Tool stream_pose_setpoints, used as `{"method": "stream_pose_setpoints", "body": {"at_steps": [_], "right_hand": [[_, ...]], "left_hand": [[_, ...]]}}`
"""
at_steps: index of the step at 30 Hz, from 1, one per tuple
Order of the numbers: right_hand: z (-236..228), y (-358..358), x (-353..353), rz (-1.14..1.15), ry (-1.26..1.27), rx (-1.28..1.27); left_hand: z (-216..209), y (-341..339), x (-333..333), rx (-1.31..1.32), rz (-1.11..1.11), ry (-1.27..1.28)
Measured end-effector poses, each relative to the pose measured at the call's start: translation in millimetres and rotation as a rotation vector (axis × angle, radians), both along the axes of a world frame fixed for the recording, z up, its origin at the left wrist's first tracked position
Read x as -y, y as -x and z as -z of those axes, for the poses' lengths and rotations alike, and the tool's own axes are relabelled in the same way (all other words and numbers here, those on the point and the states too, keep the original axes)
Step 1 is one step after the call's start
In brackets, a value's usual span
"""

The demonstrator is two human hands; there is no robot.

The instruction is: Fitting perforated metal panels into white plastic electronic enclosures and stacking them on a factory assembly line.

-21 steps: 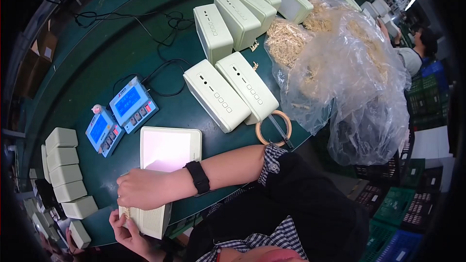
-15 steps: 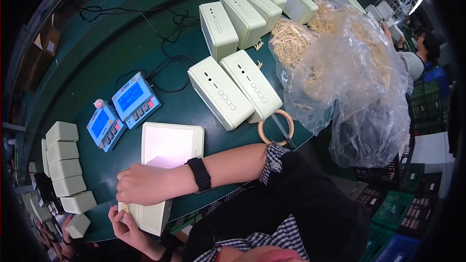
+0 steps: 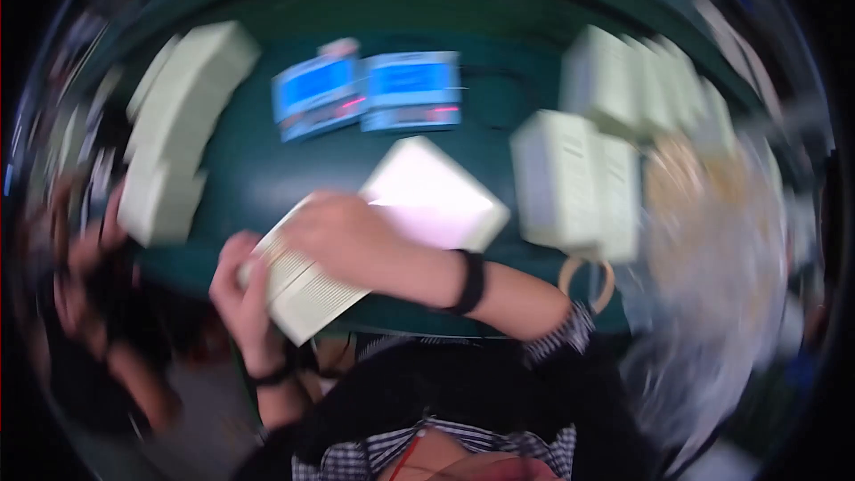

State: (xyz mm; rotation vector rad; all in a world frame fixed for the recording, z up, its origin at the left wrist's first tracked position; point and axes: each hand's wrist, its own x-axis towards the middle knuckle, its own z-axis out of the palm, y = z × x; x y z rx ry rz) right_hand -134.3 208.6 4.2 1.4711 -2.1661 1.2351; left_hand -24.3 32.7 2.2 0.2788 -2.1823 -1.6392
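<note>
A cream box with a ribbed face (image 3: 316, 298) is tilted at the table's near edge. My left hand (image 3: 242, 289) grips its left end, with the thumb on the ribbed side and the fingers beyond. My right hand (image 3: 334, 236) lies across the top of that box, curled downward; its fingertips are hidden and smeared by motion, so whatever they hold does not show. Under and beyond my right wrist, a cream device with a pale, glowing panel (image 3: 436, 196) rests on the dark green table. Where it meets the ribbed box is hidden by my hand.
Two blue meters with lit screens (image 3: 411, 89) stand at the back. Cream boxes (image 3: 183, 116) line the left, and more cream boxes (image 3: 574, 187) stand right. A tape roll (image 3: 588, 283) and a clear plastic bag (image 3: 704, 294) lie beyond. Another person's arm (image 3: 134, 374) shows at left.
My view has swung left and is blurred, so the meters and boxes sit further right. Both hands remain at the ribbed box. The small tan piece by my fingers no longer shows clearly.
</note>
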Motion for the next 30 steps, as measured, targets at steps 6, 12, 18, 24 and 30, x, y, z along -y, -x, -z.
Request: {"method": "stream_pose_setpoints", "body": {"at_steps": [6, 12, 18, 24, 30], "right_hand": [[-32, -17, 16, -0.045, -0.046, 0.175], [-37, -22, 8, -0.058, -0.113, 0.207], [-38, -24, 1, -0.073, -0.186, 0.179], [-39, -18, 2, -0.097, -0.191, 0.148], [-41, -15, 6, -0.119, -0.173, 0.149]], "left_hand": [[-11, -31, 15, -0.060, -0.026, -0.294], [-10, -38, 1, -0.067, -0.076, -0.448], [1, -36, -4, -0.097, -0.019, -0.406], [-3, -31, -4, -0.098, -0.012, -0.347], [-9, -26, -1, -0.056, -0.003, -0.286]]}}
